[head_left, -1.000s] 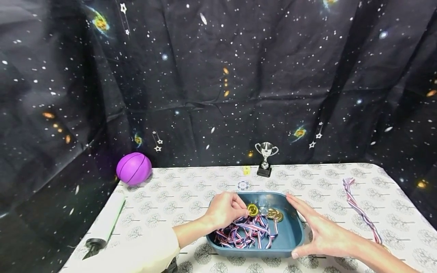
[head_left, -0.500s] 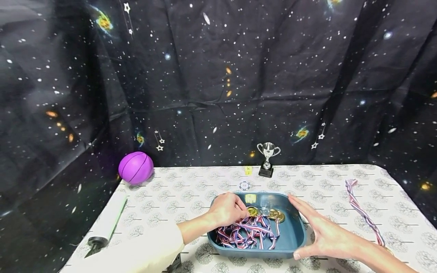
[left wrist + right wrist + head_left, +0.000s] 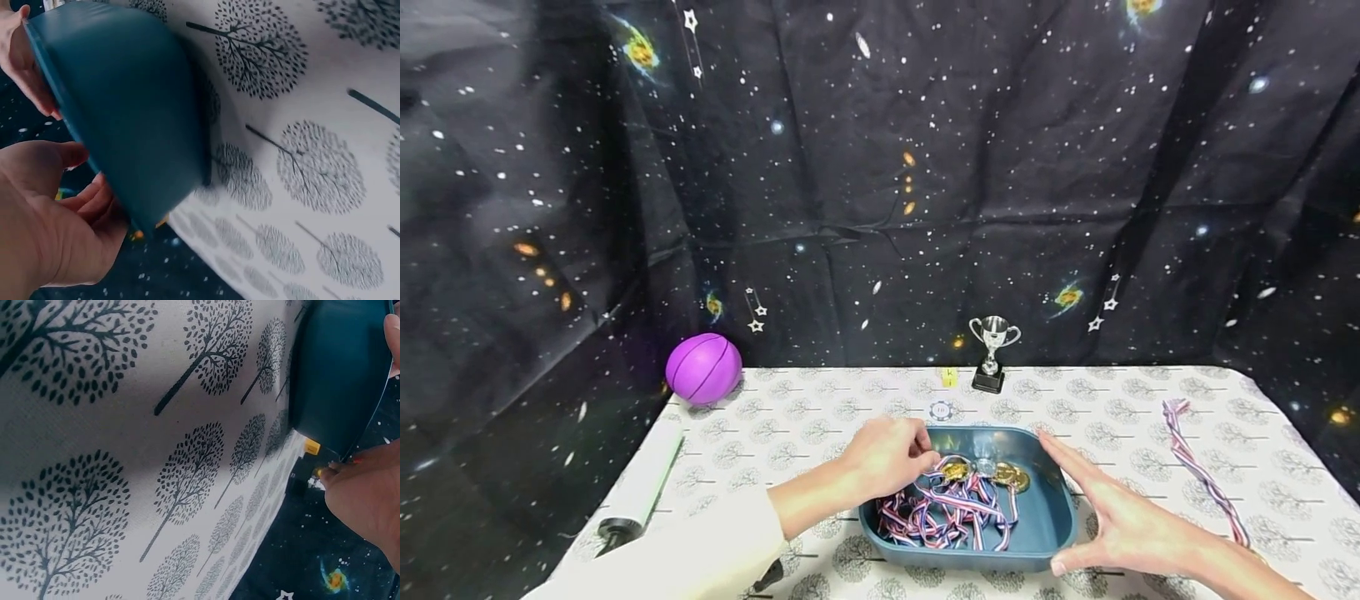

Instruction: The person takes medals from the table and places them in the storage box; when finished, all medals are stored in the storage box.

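Note:
A blue basin (image 3: 958, 557) holds tangled red, white and blue ribbons (image 3: 947, 508) and several medals, including a gold medal (image 3: 955, 472), a silvery medal (image 3: 982, 468) and another gold medal (image 3: 1011, 477). Over the basin's left end is my left hand (image 3: 883, 458), fingers bent, thumb and fingertips beside a ribbon near the gold medal. Whether it pinches that ribbon is hidden. My right hand (image 3: 1108, 517) spans the basin's right end, fingers straight at the far corner and thumb at the near one. Both wrist views show the basin's outer wall (image 3: 125, 94) beside the hands.
A silver trophy cup (image 3: 992, 337), a yellow block (image 3: 950, 377) and a poker chip (image 3: 941, 410) stand behind the basin. At left are a purple ball (image 3: 703, 369) and a white pump (image 3: 640, 483). A striped ribbon (image 3: 1206, 475) lies at right.
The gold medal at my left fingertips has gone down onto the ribbons in the basin. My left hand has drawn slightly left from it. The right hand keeps its place on the basin.

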A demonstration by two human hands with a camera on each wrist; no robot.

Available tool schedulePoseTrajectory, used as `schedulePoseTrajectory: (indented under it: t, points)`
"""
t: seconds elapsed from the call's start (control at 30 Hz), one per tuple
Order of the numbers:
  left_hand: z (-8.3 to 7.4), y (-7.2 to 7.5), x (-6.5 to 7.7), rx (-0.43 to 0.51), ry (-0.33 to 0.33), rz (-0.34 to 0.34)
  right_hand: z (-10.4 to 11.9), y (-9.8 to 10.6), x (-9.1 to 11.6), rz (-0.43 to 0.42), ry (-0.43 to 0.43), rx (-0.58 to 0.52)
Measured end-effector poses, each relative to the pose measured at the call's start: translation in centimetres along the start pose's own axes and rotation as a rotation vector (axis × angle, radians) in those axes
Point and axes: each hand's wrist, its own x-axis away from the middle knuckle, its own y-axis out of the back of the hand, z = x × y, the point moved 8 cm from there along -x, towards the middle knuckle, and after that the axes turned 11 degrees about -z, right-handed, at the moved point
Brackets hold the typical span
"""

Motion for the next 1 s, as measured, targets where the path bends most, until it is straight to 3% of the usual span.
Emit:
schedulePoseTrajectory:
  t: [0.17,0.3,0.4,0.67,0.87,1.0]
  points:
    - [0.8,2.2,1.3,-0.104,-0.145,-0.089,-0.6,0.8,0.8,-0.03,-0.021,0.014]
    - [2.6,3.1,2.9,-0.096,-0.19,-0.08,-1.7,1.9,2.2,-0.053,-0.086,0.048]
    - [4.2,3.1,4.1,-0.057,-0.184,-0.025,-2.6,3.0,3.4,-0.07,-0.103,0.075]
    - [7.5,2.4,6.3,0.109,-0.069,0.115,-5.1,6.2,6.7,-0.111,-0.153,0.251]
    - [8.3,2.1,7.2,0.229,-0.048,0.143,-8.2,7.4,9.8,-0.135,-0.13,0.255]
    - [8.3,1.8,7.5,0.261,-0.075,0.141,-10.8,8.0,11.7,-0.151,-0.088,0.259]
